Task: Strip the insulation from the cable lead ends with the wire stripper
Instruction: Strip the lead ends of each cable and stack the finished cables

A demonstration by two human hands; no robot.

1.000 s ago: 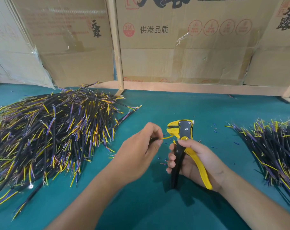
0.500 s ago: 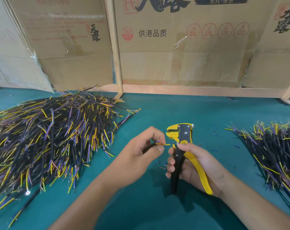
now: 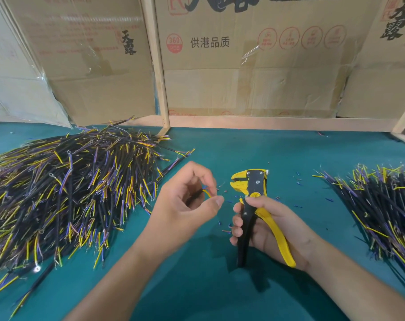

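Yellow insulation shows between the curled fingers (image 3: 216, 201) of the left hand (image 3: 187, 202), just left of frame centre: thumb and forefinger pinch the cable lead (image 3: 206, 193) near its end, with a blue strand beside the yellow one and the black jacket hidden in the palm. Such a lead looks light, thin and limp, so a hold close to the tip is the sensible one; taken further back, the end would likely droop away from the tool. The smooth jacket may slide under pull, so the pinch wants to be firm.

To the right, the right hand (image 3: 266, 225) is wrapped round the black and yellow handles of the wire stripper (image 3: 254, 205), thumb on top near the pivot, the handles spread apart. Its yellow head points toward the upper left, near the lead's tip but apart from it; the jaws stand slightly parted. The tool looks rigid and fairly heavy beside the lead, best steadied low on the handles as it is.

Small offcuts (image 3: 222, 222) of insulation lie scattered on the teal tabletop (image 3: 220, 286) between and beyond the hands. A large pile of leads (image 3: 64, 193) fills the left of the frame, a smaller pile (image 3: 382, 209) the right edge; whether either is stripped I cannot tell. Between them runs a band of open room for both forearms, bounded at the top by a wooden frame (image 3: 266, 123) and cardboard boxes (image 3: 254, 72).
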